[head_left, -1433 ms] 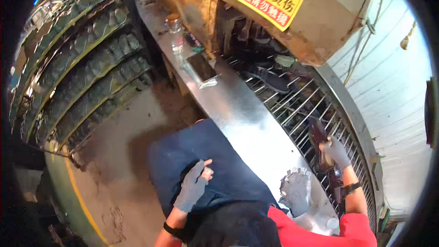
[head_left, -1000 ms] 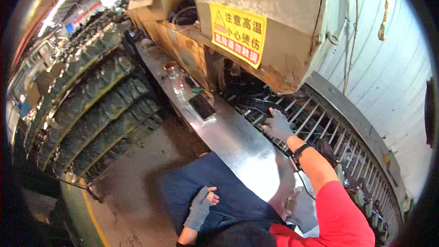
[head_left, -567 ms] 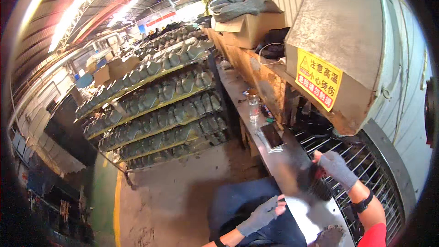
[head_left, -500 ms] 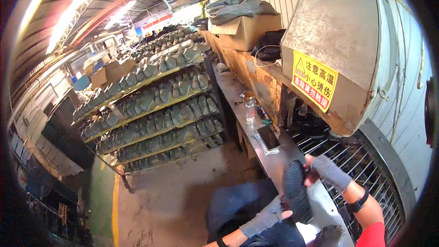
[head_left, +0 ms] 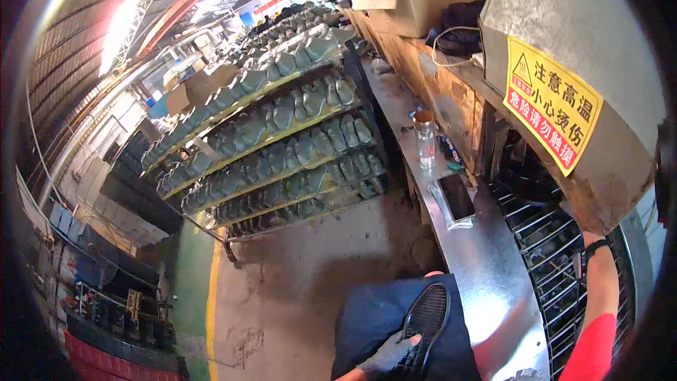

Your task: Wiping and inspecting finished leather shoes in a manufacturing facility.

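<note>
A black ribbed shoe sole [head_left: 427,310] rests upright against my dark-clothed lap [head_left: 367,310]. My left hand [head_left: 389,354], in a grey fingerless glove, is closed on the sole's lower part with the thumb across its face. My right forearm [head_left: 599,282], red-sleeved with a black wristband, stretches over the metal rack of bars [head_left: 539,247] and under the hood [head_left: 592,190]. The hood's edge hides most of that hand, so its fingers and anything in them cannot be seen. Under the hood, by the bars, sits a dark shape [head_left: 529,176] too dim to make out.
A metal bench [head_left: 479,261] holds a phone [head_left: 457,197] and a clear bottle [head_left: 427,147]. The hood bears a yellow-and-red warning label [head_left: 553,102]. At left stands a multi-tier rack [head_left: 282,144] of grey shoe-shaped forms. A cardboard box [head_left: 416,7] sits above.
My right hand has let go of the sole and reached under the hood. My left hand has brought the sole from the bench edge down to my lap. The view has shifted.
</note>
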Demonstrator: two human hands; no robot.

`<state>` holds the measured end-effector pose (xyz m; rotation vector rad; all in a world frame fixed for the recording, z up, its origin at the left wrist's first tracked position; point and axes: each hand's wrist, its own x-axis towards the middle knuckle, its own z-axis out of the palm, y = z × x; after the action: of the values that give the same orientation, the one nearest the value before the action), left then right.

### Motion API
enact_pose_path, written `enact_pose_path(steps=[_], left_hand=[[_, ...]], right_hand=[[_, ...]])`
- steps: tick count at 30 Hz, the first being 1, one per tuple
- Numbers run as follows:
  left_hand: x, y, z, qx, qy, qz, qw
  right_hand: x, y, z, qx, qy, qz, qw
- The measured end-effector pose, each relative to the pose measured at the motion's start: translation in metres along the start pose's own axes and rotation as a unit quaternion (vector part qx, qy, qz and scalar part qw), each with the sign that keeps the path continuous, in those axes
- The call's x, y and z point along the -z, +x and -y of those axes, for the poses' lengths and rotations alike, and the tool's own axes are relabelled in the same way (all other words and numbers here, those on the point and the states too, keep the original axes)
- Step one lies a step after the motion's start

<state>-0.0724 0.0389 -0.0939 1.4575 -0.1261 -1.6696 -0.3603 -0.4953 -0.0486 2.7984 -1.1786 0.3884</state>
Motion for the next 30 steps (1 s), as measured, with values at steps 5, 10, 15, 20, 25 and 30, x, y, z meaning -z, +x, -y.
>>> enact_pose_path(steps=[5, 10, 15, 20, 25, 30], left_hand=[[-0.005, 0.015, 0.002, -0.012, -0.04, 0.002, 0.999], [0.002, 0.016, 0.008, -0.007, -0.048, -0.012, 0.999], [0.013, 0.016, 0.017, -0.051, -0.038, 0.016, 0.998], [0.015, 0.008, 0.012, -0.09, -0.044, 0.053, 0.994], [0.011, -0.009, 0.009, -0.091, -0.1, 0.057, 0.989], [0.0, 0.002, 0.042, -0.181, -0.022, 0.079, 0.98]], right_hand=[[-0.106, -0.082, -0.065, -0.031, 0.005, -0.002, 0.999], [-0.113, -0.085, -0.053, -0.054, -0.015, -0.026, 0.998], [0.005, -0.124, -0.009, 0.086, -0.091, -0.033, 0.992], [0.075, -0.194, 0.025, 0.253, 0.028, 0.099, 0.962], [0.035, -0.202, 0.035, -0.13, 0.077, -0.247, 0.957], [-0.02, -0.213, 0.001, -0.443, 0.492, -0.014, 0.749]])
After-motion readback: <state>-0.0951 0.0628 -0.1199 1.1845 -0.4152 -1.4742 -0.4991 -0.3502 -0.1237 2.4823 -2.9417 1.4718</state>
